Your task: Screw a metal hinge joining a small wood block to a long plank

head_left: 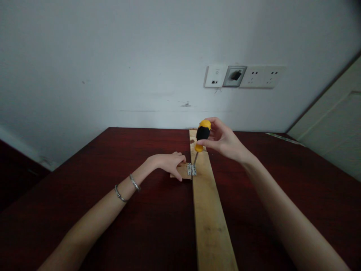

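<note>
My right hand [221,139] grips a yellow and black screwdriver [203,131] by its handle. The shaft slants down, and its tip meets a small metal hinge [191,169]. One leaf of that hinge lies on a long wooden plank [210,210], the other on a small wooden block [184,171] against the plank's left side. My left hand [170,165] rests over the block, thumb at its near edge and fingers at its far edge, holding it. Any screw under the tip is too small to make out.
The plank runs across a dark red wooden table [141,226] towards a pale wall [141,56]. Sockets [256,77] and a plugged-in black adapter [236,76] sit on the wall. A white door-like panel [332,113] stands at the right.
</note>
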Demonstrator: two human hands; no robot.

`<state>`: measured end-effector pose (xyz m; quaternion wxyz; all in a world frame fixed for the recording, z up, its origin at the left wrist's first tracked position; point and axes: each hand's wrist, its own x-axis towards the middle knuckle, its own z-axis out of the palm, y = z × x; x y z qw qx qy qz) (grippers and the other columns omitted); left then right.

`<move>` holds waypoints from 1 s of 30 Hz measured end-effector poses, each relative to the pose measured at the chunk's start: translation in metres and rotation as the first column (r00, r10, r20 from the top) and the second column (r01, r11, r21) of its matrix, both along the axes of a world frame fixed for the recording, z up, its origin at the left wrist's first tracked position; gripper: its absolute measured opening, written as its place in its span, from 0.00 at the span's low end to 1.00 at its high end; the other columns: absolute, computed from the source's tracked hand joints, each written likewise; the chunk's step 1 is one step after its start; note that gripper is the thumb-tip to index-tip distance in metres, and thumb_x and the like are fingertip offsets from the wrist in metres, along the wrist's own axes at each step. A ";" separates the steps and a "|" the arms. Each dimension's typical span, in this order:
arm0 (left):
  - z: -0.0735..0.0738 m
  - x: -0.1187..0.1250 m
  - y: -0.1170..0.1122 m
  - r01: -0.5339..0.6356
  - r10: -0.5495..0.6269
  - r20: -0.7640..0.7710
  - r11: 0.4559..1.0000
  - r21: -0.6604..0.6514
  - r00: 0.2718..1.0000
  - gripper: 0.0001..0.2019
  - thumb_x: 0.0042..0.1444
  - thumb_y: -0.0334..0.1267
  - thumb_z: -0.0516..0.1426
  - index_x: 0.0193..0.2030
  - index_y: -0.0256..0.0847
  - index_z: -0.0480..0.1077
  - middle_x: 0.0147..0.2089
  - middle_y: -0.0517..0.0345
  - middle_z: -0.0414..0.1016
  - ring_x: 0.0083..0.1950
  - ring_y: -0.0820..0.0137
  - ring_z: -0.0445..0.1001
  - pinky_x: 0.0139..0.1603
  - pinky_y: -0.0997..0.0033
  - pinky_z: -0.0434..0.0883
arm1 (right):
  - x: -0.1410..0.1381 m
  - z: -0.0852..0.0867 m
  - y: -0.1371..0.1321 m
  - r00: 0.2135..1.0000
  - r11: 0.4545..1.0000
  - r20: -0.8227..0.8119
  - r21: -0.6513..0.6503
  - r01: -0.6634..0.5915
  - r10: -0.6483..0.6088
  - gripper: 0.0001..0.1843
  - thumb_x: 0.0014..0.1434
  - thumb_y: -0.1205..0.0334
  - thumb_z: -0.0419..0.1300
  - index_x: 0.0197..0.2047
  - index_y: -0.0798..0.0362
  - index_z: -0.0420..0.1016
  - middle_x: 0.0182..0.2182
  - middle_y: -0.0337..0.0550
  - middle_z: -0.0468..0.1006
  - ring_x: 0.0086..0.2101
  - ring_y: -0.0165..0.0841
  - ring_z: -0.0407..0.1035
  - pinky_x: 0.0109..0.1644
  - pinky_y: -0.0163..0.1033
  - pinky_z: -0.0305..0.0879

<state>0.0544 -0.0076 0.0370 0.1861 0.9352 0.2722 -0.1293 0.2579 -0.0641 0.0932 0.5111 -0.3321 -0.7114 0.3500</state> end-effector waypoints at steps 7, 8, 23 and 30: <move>0.001 0.000 0.000 -0.001 0.001 0.013 1.000 -0.005 1.000 0.33 0.40 0.57 0.61 0.48 0.38 0.60 0.48 0.49 0.61 0.48 0.61 0.60 0.45 0.66 0.62 | -0.005 0.001 -0.007 0.999 0.999 0.030 -0.034 -0.026 0.027 0.18 0.49 0.57 0.65 0.39 0.50 0.61 0.35 0.40 0.70 0.38 0.33 0.69 0.42 0.41 0.68; 0.002 0.000 0.000 -0.001 0.001 0.014 1.000 -0.004 1.000 0.33 0.39 0.57 0.61 0.48 0.38 0.60 0.48 0.50 0.61 0.48 0.61 0.60 0.45 0.66 0.62 | -0.003 0.003 -0.008 0.996 0.994 0.012 -0.069 -0.083 0.084 0.18 0.50 0.58 0.63 0.42 0.51 0.61 0.38 0.42 0.71 0.40 0.34 0.69 0.45 0.43 0.68; 0.002 0.000 0.000 0.005 -0.005 -0.002 1.000 -0.002 1.000 0.34 0.40 0.58 0.61 0.49 0.38 0.60 0.48 0.49 0.62 0.49 0.60 0.60 0.45 0.66 0.62 | -0.005 -0.003 -0.001 0.989 0.991 0.095 0.071 0.111 -0.117 0.20 0.47 0.55 0.67 0.38 0.50 0.63 0.31 0.37 0.64 0.34 0.31 0.64 0.35 0.37 0.68; 0.000 -0.001 0.000 0.005 -0.005 0.021 1.000 0.013 1.000 0.34 0.40 0.58 0.61 0.49 0.38 0.60 0.48 0.49 0.61 0.49 0.60 0.60 0.45 0.67 0.62 | -0.005 0.002 -0.008 0.996 0.992 -0.016 -0.080 -0.093 0.092 0.20 0.49 0.63 0.63 0.44 0.51 0.63 0.41 0.43 0.69 0.40 0.34 0.69 0.42 0.42 0.69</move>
